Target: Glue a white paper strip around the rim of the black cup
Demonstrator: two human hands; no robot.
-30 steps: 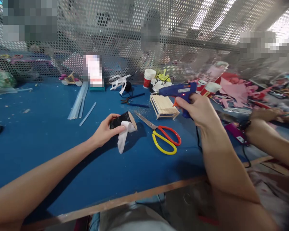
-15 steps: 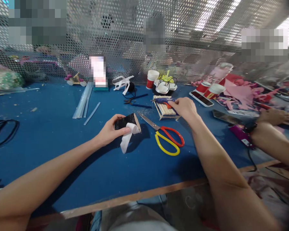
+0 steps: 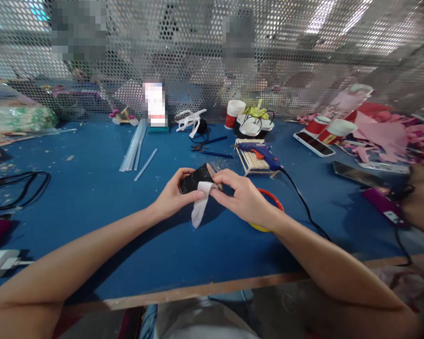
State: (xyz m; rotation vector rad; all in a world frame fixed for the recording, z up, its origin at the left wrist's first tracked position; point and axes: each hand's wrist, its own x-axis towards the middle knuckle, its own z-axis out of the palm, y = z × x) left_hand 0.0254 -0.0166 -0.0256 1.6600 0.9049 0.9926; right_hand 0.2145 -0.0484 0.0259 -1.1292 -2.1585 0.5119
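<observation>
Cluttered blue tabletop (image 3: 155, 263), black cylinder (image 3: 197, 179) held above it, clamped in the left hand's fingers (image 3: 186, 171). White strip (image 3: 199, 212) looks pinched at its end by the right hand (image 3: 243, 197); seemingly only partly on, tail left loose.

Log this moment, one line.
left hand: holding black cylinder | right hand: at white strip | glue gun: lying on wooden rack

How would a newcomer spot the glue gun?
On the blue table, beyond the right hand, stands a small wooden rack. The glue gun lies on top. Unlike the blue-handled pliers beside it, it has an orange trigger and trailing black cord.
</observation>
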